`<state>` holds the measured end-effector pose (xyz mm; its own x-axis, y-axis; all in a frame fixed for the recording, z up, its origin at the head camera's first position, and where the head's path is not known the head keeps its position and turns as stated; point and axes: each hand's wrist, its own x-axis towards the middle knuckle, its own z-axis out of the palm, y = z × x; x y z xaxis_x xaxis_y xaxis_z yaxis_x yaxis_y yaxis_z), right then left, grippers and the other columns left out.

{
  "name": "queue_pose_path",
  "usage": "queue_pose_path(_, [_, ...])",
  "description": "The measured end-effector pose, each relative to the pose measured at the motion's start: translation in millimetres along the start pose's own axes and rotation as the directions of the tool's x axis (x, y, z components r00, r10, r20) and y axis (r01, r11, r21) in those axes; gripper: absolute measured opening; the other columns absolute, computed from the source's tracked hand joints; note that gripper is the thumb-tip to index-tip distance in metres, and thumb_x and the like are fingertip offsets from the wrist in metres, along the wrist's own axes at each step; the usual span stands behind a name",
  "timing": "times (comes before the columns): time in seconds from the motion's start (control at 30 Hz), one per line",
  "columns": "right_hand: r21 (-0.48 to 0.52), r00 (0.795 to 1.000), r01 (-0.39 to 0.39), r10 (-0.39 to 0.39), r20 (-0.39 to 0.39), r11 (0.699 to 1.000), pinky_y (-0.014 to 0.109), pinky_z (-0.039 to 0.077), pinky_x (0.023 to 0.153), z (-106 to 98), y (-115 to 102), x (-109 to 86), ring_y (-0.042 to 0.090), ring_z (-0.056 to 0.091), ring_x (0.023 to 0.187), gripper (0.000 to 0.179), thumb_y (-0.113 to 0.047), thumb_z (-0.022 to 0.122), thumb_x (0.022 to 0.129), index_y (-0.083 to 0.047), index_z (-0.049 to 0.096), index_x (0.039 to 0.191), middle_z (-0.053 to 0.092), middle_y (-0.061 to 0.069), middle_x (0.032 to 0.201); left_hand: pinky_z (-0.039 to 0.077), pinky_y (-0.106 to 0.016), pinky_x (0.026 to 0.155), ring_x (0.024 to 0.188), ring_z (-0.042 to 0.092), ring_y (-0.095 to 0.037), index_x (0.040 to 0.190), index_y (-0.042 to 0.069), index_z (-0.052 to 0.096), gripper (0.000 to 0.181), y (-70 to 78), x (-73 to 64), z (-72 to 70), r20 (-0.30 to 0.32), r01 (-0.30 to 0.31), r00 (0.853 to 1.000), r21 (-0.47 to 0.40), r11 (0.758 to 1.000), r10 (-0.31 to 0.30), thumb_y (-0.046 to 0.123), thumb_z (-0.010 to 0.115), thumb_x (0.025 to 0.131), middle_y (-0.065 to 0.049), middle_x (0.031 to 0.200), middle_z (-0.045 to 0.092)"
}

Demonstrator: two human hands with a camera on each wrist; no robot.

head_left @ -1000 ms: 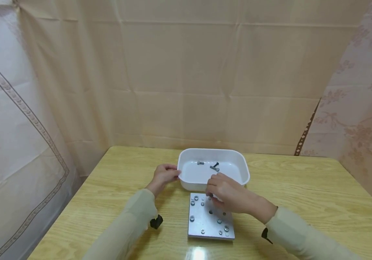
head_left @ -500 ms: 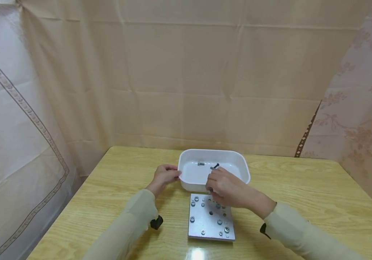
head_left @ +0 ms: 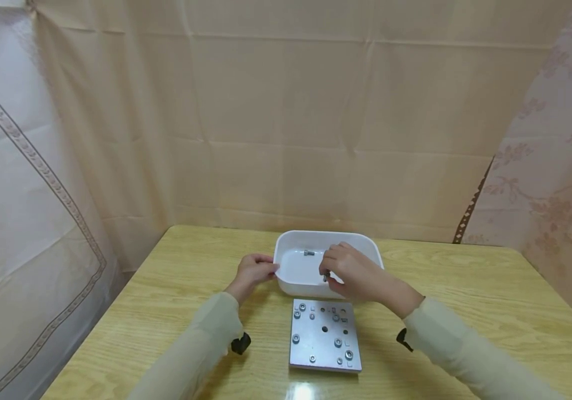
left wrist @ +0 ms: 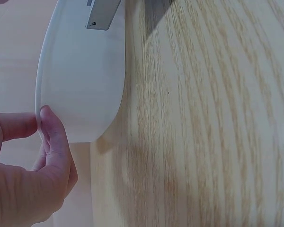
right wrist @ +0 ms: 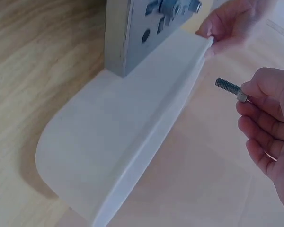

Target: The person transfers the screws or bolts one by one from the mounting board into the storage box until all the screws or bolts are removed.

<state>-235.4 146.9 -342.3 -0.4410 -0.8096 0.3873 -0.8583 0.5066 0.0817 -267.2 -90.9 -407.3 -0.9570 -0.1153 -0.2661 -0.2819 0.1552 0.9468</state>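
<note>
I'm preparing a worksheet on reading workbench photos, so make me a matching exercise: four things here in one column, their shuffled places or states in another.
Column one:
1. Left hand
2. Right hand
3. Metal plate
4. White tray

Column two:
A. Has one bolt lying inside
B. Grips the tray's edge
C. Silver, on the table
D. Pinches another bolt

Pairs: 1-B, 2-D, 3-C, 4-A.

Left arm (head_left: 193, 339): slants from near left, far and rightward.
Left hand (head_left: 253, 270): left of the other, pointing right, thumb and fingers in a pinch.
Right arm (head_left: 458, 344): slants from near right, far and leftward.
Right hand (head_left: 352, 271): back turned up, fingers bent downward, thumb and forefinger pinching, the rest curled alongside.
</note>
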Motion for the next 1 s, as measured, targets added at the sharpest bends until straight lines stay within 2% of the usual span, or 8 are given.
queue_pose_path(0.23, [-0.004, 0.998, -0.037, 0.037, 0.048, 0.999, 0.029, 0.05, 0.075, 2.3, 11.1, 2.5, 0.012, 0.057, 0.078, 0.01, -0.009, 0.076, 0.077, -0.013, 0.069, 0.084, 0.067, -0.003, 0.081, 0.06, -0.03, 0.08, 0.08, 0.063, -0.017, 0.112, -0.006, 0.063, 0.029, 1.5, -1.8, 0.1, 0.0, 0.01, 1.0, 0.007, 1.0, -0.01, 0.005, 0.068, 0.085, -0.02, 0.108, 0.063])
queue_pose_path(0.53, [0.023, 0.996, -0.069, 0.067, 0.063, 0.997, 0.035, 0.054, 0.081, 8.9, 22.1, 0.0, 0.013, 0.058, 0.078, 0.01, -0.005, 0.075, 0.077, -0.01, 0.07, 0.085, 0.068, 0.0, 0.081, 0.061, -0.029, 0.078, 0.079, 0.063, -0.017, 0.111, -0.007, 0.062, 0.029, 1.2, -3.2, -0.2, 0.001, 0.003, 1.0, 0.007, 1.0, -0.003, 0.003, 0.068, 0.085, -0.02, 0.106, 0.063])
queue_pose_path(0.8, [0.027, 0.996, -0.067, 0.066, 0.054, 0.997, 0.031, 0.053, 0.073, 13.4, 36.4, 3.0, 0.013, 0.058, 0.075, 0.009, -0.004, 0.075, 0.075, -0.009, 0.071, 0.082, 0.068, -0.001, 0.078, 0.06, -0.03, 0.08, 0.08, 0.063, -0.017, 0.112, -0.006, 0.062, 0.029, 1.4, -2.4, -1.1, -0.001, 0.01, 1.0, 0.009, 1.0, -0.01, 0.004, 0.068, 0.085, -0.021, 0.109, 0.063])
queue_pose_path(1.0, [0.02, 0.988, -0.12, 0.117, 0.103, 0.993, 0.031, 0.052, 0.072, 15.2, 46.2, 9.6, 0.012, 0.057, 0.074, 0.007, -0.007, 0.076, 0.077, -0.01, 0.071, 0.081, 0.067, -0.002, 0.078, 0.06, -0.031, 0.082, 0.081, 0.063, -0.017, 0.113, -0.005, 0.062, 0.029, 1.7, -3.4, -1.2, 0.001, 0.018, 1.0, 0.009, 1.0, -0.018, 0.005, 0.068, 0.086, -0.021, 0.112, 0.062])
